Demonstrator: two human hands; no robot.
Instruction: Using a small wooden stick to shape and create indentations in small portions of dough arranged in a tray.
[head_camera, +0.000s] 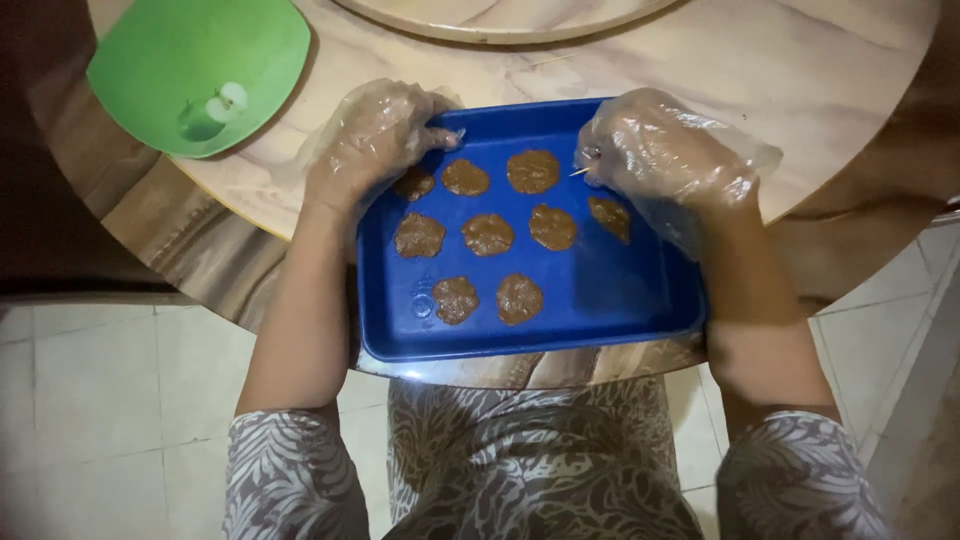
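Observation:
A blue rectangular tray (600, 300) sits at the near edge of a round marble table. Several flat brown dough patties (488, 234) lie in rows on it. Both my hands wear clear plastic gloves. My left hand (372, 140) rests over the tray's far left corner, fingers curled, above one patty (414, 184). My right hand (660, 150) hovers at the tray's far right side and pinches a thin wooden stick (580, 172) that points left toward a patty (532, 171) in the back row.
A green plastic cutting board (200, 70) with an apple picture lies at the table's far left. A round turntable edge (500, 25) shows at the top. Pale floor tiles lie below, and my patterned lap sits against the table edge.

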